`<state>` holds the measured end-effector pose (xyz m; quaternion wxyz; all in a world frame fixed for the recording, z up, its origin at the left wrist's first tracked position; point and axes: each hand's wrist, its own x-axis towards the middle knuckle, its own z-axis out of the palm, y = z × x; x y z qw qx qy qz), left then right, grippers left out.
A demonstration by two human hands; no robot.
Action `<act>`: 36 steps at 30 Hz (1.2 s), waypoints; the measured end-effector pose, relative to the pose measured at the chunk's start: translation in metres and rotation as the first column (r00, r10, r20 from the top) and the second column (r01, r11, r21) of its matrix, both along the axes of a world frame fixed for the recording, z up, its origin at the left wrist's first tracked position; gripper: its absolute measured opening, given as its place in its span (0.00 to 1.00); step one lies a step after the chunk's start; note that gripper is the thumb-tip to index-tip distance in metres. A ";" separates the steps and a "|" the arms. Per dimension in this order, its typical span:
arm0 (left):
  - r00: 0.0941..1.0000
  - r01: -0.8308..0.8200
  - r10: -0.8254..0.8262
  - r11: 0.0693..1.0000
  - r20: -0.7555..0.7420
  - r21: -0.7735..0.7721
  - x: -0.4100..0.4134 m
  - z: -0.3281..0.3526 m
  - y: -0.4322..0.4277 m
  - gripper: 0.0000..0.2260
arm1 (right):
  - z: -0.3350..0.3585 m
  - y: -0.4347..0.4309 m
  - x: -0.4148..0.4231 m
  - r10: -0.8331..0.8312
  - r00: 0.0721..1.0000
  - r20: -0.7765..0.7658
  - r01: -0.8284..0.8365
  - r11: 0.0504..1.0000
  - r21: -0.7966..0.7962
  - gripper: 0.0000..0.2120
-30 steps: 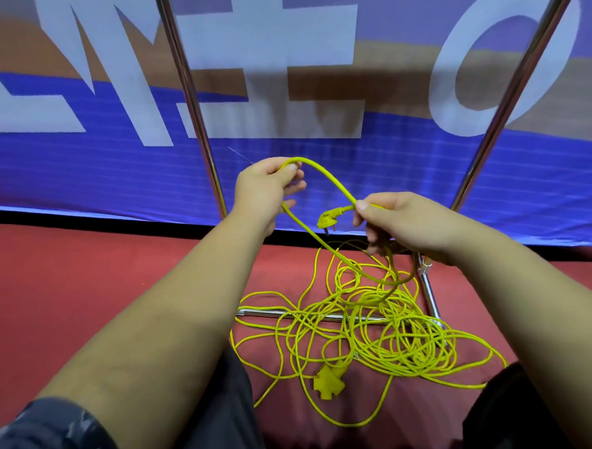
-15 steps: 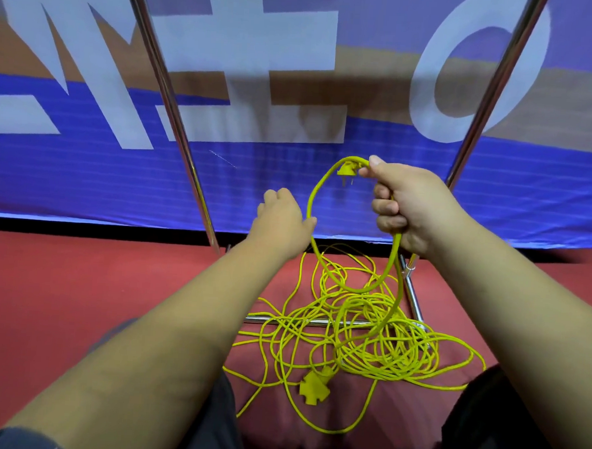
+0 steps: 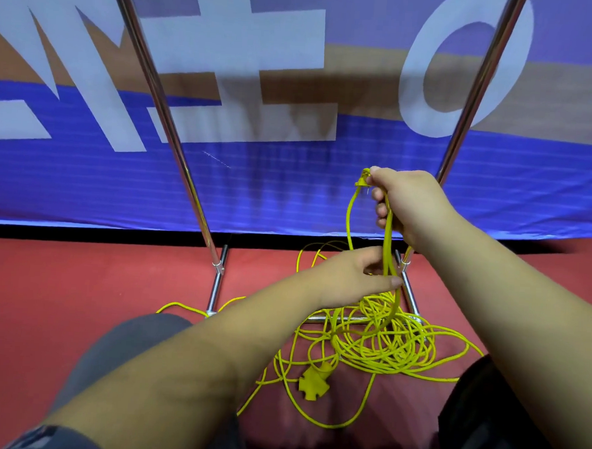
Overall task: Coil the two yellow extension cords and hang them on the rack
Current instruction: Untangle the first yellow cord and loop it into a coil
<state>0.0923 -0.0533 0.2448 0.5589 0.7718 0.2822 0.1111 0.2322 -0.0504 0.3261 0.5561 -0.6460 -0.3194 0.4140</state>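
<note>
While both hands work the cord, layout by size:
banner (image 3: 289, 189): blue, fills 12 o'clock behind the rack.
rack (image 3: 175, 149): two chrome uprights, base bars on red floor (image 3: 78, 298).
cord pile (image 3: 384, 345): loose tangle at 5 o'clock of left hand, yellow socket (image 3: 313, 383) at its near edge.
right hand (image 3: 405, 202): fist closed on plug (image 3: 364, 180) and loop strands.
left hand (image 3: 350, 278): at 7 o'clock of right hand, thumb and fingers pinching the hanging strand.

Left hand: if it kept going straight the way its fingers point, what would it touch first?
Probably the hanging cord loop, already at the left hand's fingertips; beyond that, the rack's right post, though depth is unclear.
</note>
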 end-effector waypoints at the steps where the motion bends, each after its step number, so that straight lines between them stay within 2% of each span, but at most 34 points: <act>1: 1.000 -0.012 0.012 0.999 0.003 -0.038 0.000 0.000 -0.001 0.07 | -0.002 0.001 0.001 -0.004 1.000 0.015 0.004 1.000 -0.010 0.16; 3: 0.999 -0.023 0.022 0.999 -0.032 -0.046 -0.001 0.000 0.000 0.06 | -0.005 0.003 0.002 -0.020 0.999 0.036 0.021 1.000 -0.021 0.17; 6: 0.995 -0.062 0.065 0.997 -0.073 0.039 -0.005 0.000 0.007 0.08 | -0.009 0.007 0.007 -0.064 0.995 0.079 0.067 0.997 -0.037 0.17; 9: 0.998 -0.030 0.027 0.998 -0.051 -0.055 -0.013 0.004 0.015 0.10 | -0.010 0.011 0.015 -0.086 0.992 0.092 0.093 0.994 -0.065 0.16; 11: 0.996 0.011 -0.018 0.997 -0.091 -0.074 -0.022 0.007 0.021 0.14 | -0.008 0.011 0.018 -0.076 0.994 0.079 0.081 0.995 -0.063 0.15; 14: 0.981 -0.103 0.101 0.995 -0.164 0.002 -0.034 -0.002 0.034 0.12 | -0.006 0.010 0.017 -0.040 0.998 0.052 0.041 0.999 -0.029 0.14; 16: 0.931 -0.175 0.214 0.972 -0.295 0.155 -0.040 -0.017 0.042 0.07 | -0.006 0.009 0.016 -0.001 1.000 -0.006 0.001 1.000 0.007 0.14; 18: 0.839 -0.033 0.172 0.963 -0.517 0.268 -0.043 -0.031 0.045 0.05 | -0.005 0.007 0.015 0.048 0.998 -0.042 -0.046 0.998 0.035 0.14; 20: 0.712 0.174 0.040 0.957 -0.701 0.232 -0.042 -0.039 0.042 0.13 | -0.001 0.005 0.013 0.084 0.995 -0.057 -0.080 0.995 0.064 0.14; 22: 0.636 0.275 -0.024 0.941 -0.772 0.197 -0.038 -0.045 0.036 0.22 | 0.005 0.003 0.014 0.092 0.992 -0.089 -0.084 0.992 0.095 0.14; 24: 0.644 0.285 -0.036 0.938 -0.764 0.196 -0.034 -0.057 0.032 0.31 | 0.010 0.002 0.016 0.093 0.987 -0.134 -0.076 0.989 0.127 0.15; 26: 0.691 0.288 -0.053 0.935 -0.721 0.208 -0.034 -0.068 0.028 0.34 | 0.014 0.000 0.019 0.109 0.977 -0.184 -0.081 0.985 0.152 0.15; 29: 0.746 0.356 -0.182 0.922 -0.640 0.154 -0.034 -0.083 0.023 0.32 | 0.018 -0.005 0.022 0.167 0.953 -0.254 -0.124 0.977 0.175 0.15; 32: 0.807 0.307 -0.183 0.942 -0.561 0.134 -0.024 -0.097 0.016 0.25 | 0.022 -0.012 0.024 0.204 0.947 -0.249 -0.161 0.969 0.185 0.15; 34: 0.779 0.344 -0.200 0.929 -0.594 0.138 -0.019 -0.106 0.013 0.20 | 0.025 -0.017 0.028 0.202 0.951 -0.235 -0.159 0.969 0.190 0.14; 36: 0.663 0.437 -0.296 0.899 -0.688 0.035 -0.019 -0.117 0.015 0.16 | 0.027 -0.020 0.033 0.190 0.954 -0.231 -0.148 0.971 0.189 0.14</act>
